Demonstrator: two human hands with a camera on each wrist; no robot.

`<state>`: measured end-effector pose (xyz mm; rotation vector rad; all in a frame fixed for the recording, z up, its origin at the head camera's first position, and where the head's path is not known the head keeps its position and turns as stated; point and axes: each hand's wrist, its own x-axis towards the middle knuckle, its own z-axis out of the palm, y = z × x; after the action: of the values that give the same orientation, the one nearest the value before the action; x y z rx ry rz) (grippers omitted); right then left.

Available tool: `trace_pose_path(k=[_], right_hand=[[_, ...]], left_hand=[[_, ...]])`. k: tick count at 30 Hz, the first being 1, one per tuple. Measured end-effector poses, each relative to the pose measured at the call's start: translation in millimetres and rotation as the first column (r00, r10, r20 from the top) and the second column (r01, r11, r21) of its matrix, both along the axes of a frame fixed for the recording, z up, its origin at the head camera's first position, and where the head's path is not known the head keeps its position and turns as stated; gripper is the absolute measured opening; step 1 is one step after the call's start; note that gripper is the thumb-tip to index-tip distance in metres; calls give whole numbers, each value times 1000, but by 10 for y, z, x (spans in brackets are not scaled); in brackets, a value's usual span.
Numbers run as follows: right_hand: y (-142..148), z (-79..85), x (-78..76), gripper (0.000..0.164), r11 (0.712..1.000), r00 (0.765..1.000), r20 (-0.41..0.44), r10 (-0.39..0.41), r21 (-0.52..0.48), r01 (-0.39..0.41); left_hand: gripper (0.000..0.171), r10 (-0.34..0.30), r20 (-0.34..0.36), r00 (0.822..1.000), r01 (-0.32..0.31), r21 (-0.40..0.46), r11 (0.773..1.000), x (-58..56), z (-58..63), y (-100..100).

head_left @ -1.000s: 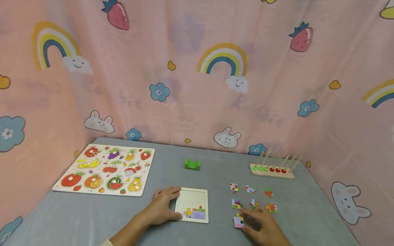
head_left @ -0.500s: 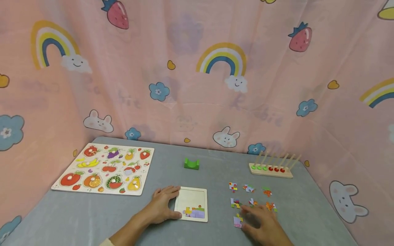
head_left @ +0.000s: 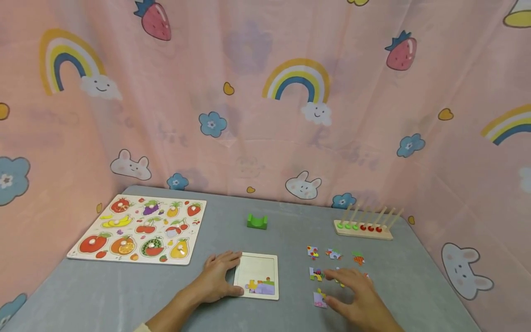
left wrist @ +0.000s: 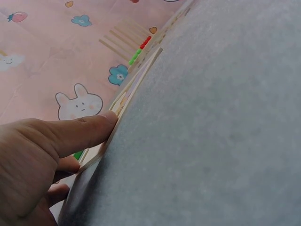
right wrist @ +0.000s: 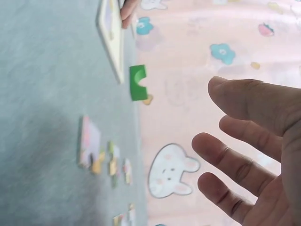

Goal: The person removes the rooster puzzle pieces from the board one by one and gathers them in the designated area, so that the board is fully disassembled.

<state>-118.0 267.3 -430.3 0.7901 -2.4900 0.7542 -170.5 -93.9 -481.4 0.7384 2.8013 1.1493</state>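
Note:
My left hand (head_left: 217, 276) grips the left side of a square wooden puzzle tray (head_left: 271, 260), thumb at the near corner and fingers at the far one. A few joined jigsaw pieces (head_left: 263, 287) lie along the tray's near edge, purple with some yellow. In the left wrist view, the thumb (left wrist: 89, 133) presses the tray's edge. My right hand (head_left: 358, 293) hovers above the loose pieces, thumb and fingers spread with nothing between them. A lilac puzzle piece (head_left: 319, 299) lies by its thumb. Another piece (head_left: 315, 274) lies just left of its fingertips; the hand covers some pieces.
Behind the right hand lie several loose puzzle pieces (head_left: 333, 254). A fruit knob puzzle board (head_left: 138, 237) occupies the table's left side. At the back stand a green notched block (head_left: 257, 222) and a wooden peg counter (head_left: 362, 233) with green and red beads. A pink curtain (head_left: 249, 147) borders the table.
My right thumb and fingers have spread wider apart, and the hand has lifted slightly away from the lilac piece, covering the orange piece at right more. The left hand stays on the tray.

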Motion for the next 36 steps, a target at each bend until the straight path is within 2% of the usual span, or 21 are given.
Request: trace_pose_path(k=[9,17,28,36], right_hand=[[-134,193,14,58,998,997,-39,61,-30,-62],[-279,333,35,57,997,997,57,59,-47,-56],[-487,428,-4,56,990,993,-17,119,-70,-120],[-669,440,-89,56,973,978,-32,208,-98,-210]], left_hand=[[76,-2,14,1000,2,5,1000,5,13,2],[77,-6,8,1000,6,5,1000,4,19,4],[76,-3,19,1000,3,5,1000,5,12,-6],[76,-6,16,1000,6,-1,1000,1,9,0]])
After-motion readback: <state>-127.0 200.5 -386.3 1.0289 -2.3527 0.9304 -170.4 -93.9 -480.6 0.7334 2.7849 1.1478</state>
